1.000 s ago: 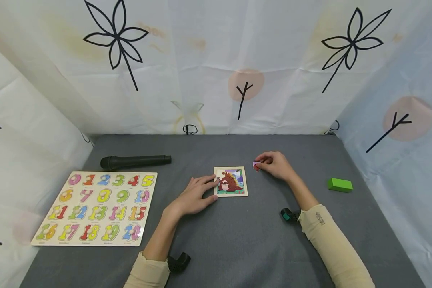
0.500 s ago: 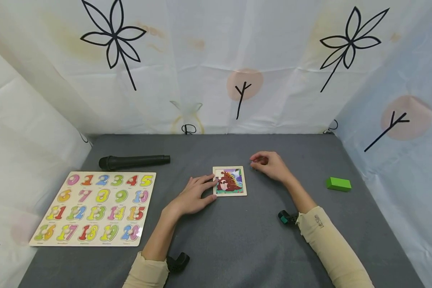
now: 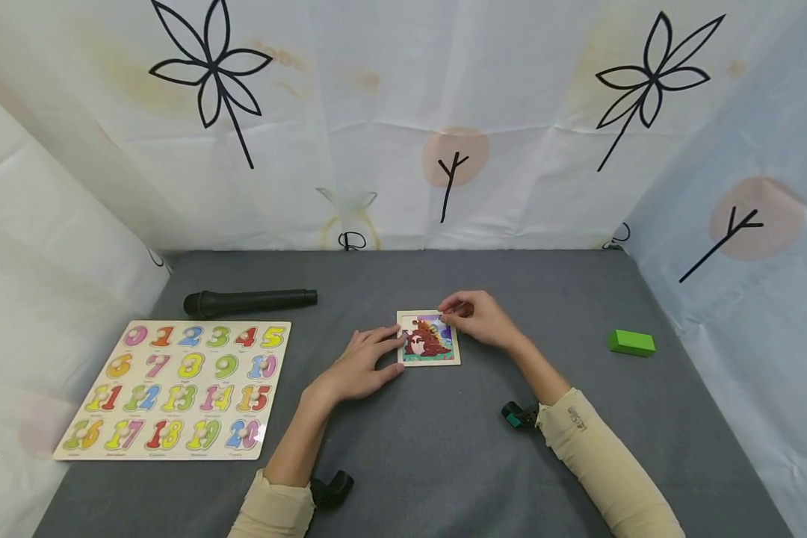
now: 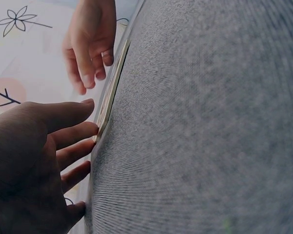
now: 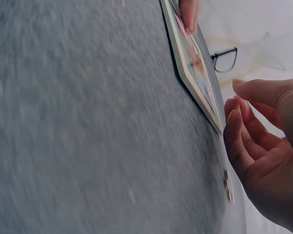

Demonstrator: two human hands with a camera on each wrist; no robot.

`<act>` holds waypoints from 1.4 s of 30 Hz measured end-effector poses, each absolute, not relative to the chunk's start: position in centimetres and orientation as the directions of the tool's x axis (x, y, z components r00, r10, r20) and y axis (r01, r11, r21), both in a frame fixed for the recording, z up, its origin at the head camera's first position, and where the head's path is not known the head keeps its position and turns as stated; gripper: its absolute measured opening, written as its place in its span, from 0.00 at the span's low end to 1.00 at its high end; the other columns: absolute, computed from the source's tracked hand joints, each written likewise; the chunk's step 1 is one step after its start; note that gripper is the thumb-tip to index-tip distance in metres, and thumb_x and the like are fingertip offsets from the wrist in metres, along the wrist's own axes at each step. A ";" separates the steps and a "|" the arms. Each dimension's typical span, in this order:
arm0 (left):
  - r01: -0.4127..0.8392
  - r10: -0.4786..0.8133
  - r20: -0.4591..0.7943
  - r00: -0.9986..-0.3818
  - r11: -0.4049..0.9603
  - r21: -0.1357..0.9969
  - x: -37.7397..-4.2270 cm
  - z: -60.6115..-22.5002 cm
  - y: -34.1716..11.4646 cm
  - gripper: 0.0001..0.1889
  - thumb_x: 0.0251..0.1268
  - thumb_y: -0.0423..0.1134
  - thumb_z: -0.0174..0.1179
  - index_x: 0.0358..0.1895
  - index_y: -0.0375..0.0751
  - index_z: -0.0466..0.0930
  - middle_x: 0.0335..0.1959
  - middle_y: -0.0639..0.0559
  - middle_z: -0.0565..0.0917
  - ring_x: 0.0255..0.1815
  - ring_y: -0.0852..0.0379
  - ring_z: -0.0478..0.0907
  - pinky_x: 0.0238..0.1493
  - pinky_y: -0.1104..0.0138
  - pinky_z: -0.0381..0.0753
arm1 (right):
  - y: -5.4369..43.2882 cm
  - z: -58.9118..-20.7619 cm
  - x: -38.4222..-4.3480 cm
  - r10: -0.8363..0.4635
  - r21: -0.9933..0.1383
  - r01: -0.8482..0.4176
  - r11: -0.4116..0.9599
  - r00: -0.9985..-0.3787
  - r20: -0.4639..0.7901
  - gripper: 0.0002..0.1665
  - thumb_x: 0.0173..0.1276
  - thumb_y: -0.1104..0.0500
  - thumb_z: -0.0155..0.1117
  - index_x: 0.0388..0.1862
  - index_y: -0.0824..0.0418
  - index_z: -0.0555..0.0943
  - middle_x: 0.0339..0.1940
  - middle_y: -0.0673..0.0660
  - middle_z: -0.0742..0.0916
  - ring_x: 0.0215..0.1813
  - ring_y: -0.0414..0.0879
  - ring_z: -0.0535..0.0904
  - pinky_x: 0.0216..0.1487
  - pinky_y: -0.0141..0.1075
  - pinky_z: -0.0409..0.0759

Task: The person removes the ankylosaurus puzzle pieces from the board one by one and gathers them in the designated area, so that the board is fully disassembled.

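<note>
A small square picture puzzle (image 3: 425,347) in a pale wooden frame shows a red-brown dinosaur and lies flat on the table. My left hand (image 3: 355,370) rests at its left edge, fingers spread, the index finger reaching onto the picture. Over the top right corner hovers my right hand (image 3: 484,320). In the right wrist view its thumb (image 5: 259,91) stands apart from the bent fingers, and nothing shows between them. Beyond that hand a small flat piece (image 5: 228,186), probably a puzzle piece, lies on the cloth; the head view hides it.
A number board (image 3: 175,388) lies at the left, with a black microphone (image 3: 250,301) behind it. To the right lies a green block (image 3: 631,343). Grey cloth (image 3: 437,456) covers the table, and white printed curtains (image 3: 524,172) enclose the back and sides.
My right hand has moved left from beside the puzzle to its top right corner. The purple and red piece at its fingertips a second ago is hidden in the head view. My left hand stays put.
</note>
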State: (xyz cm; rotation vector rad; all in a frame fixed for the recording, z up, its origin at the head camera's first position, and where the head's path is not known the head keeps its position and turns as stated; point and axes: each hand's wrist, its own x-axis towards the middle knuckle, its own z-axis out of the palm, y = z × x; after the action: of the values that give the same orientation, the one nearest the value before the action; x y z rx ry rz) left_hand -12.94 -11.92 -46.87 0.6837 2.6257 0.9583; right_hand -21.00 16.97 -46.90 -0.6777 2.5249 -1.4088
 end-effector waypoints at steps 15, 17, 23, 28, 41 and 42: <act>0.348 0.524 -0.078 -0.848 0.663 0.662 -13.0 -46.8 -12.0 0.29 0.82 0.44 0.62 0.80 0.39 0.73 0.87 0.41 0.66 0.88 0.36 0.60 0.88 0.29 0.43 | 13.5 -46.9 -21.2 -0.538 -0.776 -0.361 0.517 -0.842 0.033 0.13 0.75 0.61 0.73 0.54 0.64 0.90 0.47 0.61 0.93 0.41 0.44 0.87 0.46 0.33 0.83; 0.349 0.525 -0.079 -0.847 0.664 0.661 -13.0 -46.8 -12.0 0.29 0.82 0.44 0.62 0.80 0.39 0.73 0.87 0.41 0.66 0.88 0.36 0.60 0.88 0.29 0.43 | 13.3 -47.1 -21.4 -0.540 -0.752 -0.376 0.542 -0.841 0.031 0.13 0.74 0.60 0.74 0.54 0.64 0.91 0.45 0.60 0.93 0.37 0.40 0.84 0.43 0.32 0.81; 0.350 0.521 -0.078 -0.850 0.669 0.655 -13.0 -46.8 -12.0 0.29 0.82 0.44 0.62 0.80 0.40 0.74 0.87 0.41 0.66 0.88 0.36 0.60 0.88 0.29 0.43 | 13.1 -47.1 -22.0 -0.563 -0.696 -0.404 0.594 -0.827 -0.001 0.12 0.76 0.59 0.73 0.55 0.59 0.92 0.42 0.57 0.93 0.29 0.36 0.77 0.35 0.31 0.76; 0.366 0.496 -0.057 -0.867 0.709 0.603 -12.8 -46.8 -11.4 0.29 0.81 0.46 0.63 0.79 0.41 0.75 0.85 0.41 0.68 0.86 0.36 0.63 0.87 0.29 0.48 | 13.2 -47.1 -22.4 -0.591 -0.693 -0.421 0.586 -0.807 -0.010 0.10 0.76 0.59 0.72 0.53 0.57 0.93 0.40 0.55 0.91 0.28 0.37 0.75 0.34 0.31 0.74; 0.452 0.551 -0.032 -0.834 0.715 0.533 -12.1 -46.5 -9.1 0.35 0.80 0.52 0.64 0.81 0.39 0.71 0.84 0.43 0.71 0.86 0.38 0.64 0.85 0.29 0.54 | 13.7 -46.7 -23.4 -0.663 -0.737 -0.409 0.538 -0.745 -0.070 0.12 0.78 0.62 0.69 0.56 0.62 0.91 0.38 0.56 0.87 0.29 0.37 0.74 0.34 0.29 0.73; 0.451 0.555 -0.044 -0.831 0.717 0.532 -12.0 -46.5 -9.0 0.35 0.80 0.53 0.63 0.82 0.39 0.70 0.84 0.43 0.70 0.87 0.38 0.62 0.86 0.29 0.52 | 13.7 -46.7 -23.4 -0.664 -0.740 -0.403 0.539 -0.743 -0.079 0.12 0.79 0.62 0.69 0.56 0.62 0.91 0.38 0.56 0.87 0.29 0.37 0.74 0.34 0.29 0.73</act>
State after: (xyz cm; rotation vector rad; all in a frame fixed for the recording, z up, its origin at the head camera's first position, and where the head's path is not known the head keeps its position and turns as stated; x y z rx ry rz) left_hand -12.02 -9.02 -46.52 0.8065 2.7218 0.7660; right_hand -23.42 13.73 -46.67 -0.8790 2.4288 -1.0356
